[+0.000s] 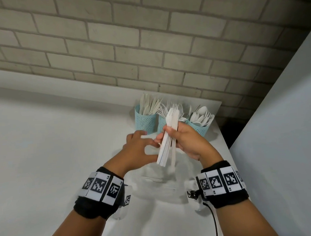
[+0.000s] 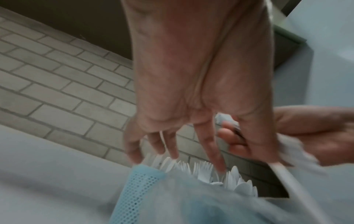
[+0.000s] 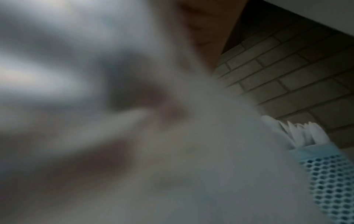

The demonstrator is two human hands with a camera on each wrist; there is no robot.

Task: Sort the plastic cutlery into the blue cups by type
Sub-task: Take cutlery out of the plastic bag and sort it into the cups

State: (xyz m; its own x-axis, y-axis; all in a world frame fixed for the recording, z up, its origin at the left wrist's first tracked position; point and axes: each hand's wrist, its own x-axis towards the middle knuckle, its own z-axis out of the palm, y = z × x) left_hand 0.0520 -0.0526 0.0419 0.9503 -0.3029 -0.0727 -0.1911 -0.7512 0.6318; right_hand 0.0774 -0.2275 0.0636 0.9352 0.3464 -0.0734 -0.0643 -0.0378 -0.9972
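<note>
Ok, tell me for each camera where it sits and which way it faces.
Head: worn on the head, looking forward and down at three blue cups on a white counter by a brick wall; both forearms show, the left hand and the right hand gripping a bundle of cutlery.
Left wrist: looks along the left hand at the cups; fingers spread.
Right wrist: mostly blur; one cup at the right edge.
Shared: cups and brick wall appear in all three.

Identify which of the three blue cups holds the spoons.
The rightmost blue cup, nearest the right hand: rounded spoon bowls stick out of it, whereas the middle cup shows fork tines and the left cup knife blades.
</note>
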